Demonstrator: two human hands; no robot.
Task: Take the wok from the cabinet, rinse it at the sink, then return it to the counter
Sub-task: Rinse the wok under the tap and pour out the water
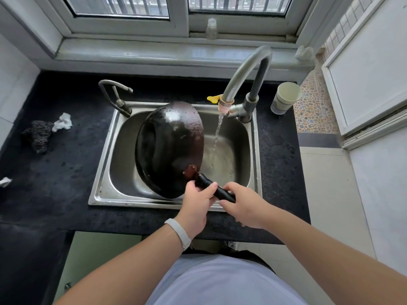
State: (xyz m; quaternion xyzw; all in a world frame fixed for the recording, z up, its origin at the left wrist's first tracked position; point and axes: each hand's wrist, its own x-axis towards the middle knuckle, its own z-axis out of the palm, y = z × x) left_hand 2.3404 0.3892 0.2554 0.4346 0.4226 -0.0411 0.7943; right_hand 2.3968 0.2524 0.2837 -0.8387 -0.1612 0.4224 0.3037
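A dark wok [169, 146] is tipped on its side over the steel sink [103, 183], its wet rounded underside facing up and right. Both hands grip its black handle: my left hand [196, 205] close to the wok body, my right hand [244, 208] at the handle's end. The tall curved faucet [244, 71] runs a thin stream of water [217, 137] into the basin just right of the wok, not touching it.
Black counter [61, 168] surrounds the sink. A steel scrubber [38, 135] and crumpled tissue [62, 123] lie at left. A small second tap [116, 95] stands at the sink's back left. A paper cup [285, 97] sits at back right. A jar [211, 28] stands on the windowsill.
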